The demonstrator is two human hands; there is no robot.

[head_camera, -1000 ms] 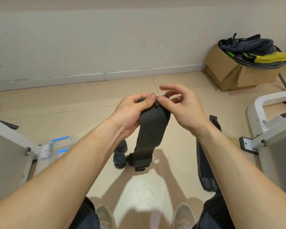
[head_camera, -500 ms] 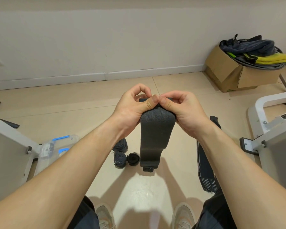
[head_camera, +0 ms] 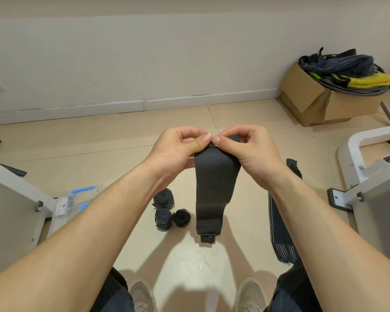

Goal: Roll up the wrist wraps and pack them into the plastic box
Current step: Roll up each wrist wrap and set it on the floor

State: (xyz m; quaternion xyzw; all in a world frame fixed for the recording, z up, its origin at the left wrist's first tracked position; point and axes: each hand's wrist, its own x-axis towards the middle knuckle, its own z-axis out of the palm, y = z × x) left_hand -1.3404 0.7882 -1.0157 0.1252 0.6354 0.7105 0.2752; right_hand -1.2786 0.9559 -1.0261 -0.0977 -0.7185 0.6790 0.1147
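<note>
Our left hand [head_camera: 178, 149] and right hand [head_camera: 250, 152] pinch one hanging wrist wrap [head_camera: 214, 188] between curled fingers [head_camera: 222, 140]. Three rolled wraps [head_camera: 164, 200] lie below it. Our left forearm [head_camera: 113, 221] half hides one plastic box [head_camera: 65, 206].

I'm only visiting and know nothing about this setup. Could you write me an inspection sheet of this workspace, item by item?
Surface: beige tiled floor.
Job's things: black wrist wrap hangs from both hands; three rolled wraps lie on the floor; a striped strip lies flat to the right, partly behind the forearm; clear plastic box with blue latches at left, partly hidden.
Clutter: cardboard box by the wall, stuffed with dark and yellow fabric.
Grippers: left hand and right hand pinch the wrap's top end between thumbs and fingers.
Cables: grey coils in the cardboard box, possibly cable or hose.
Surroundings: pale wall; white metal frames on both sides; shoes at the bottom edge.
</note>
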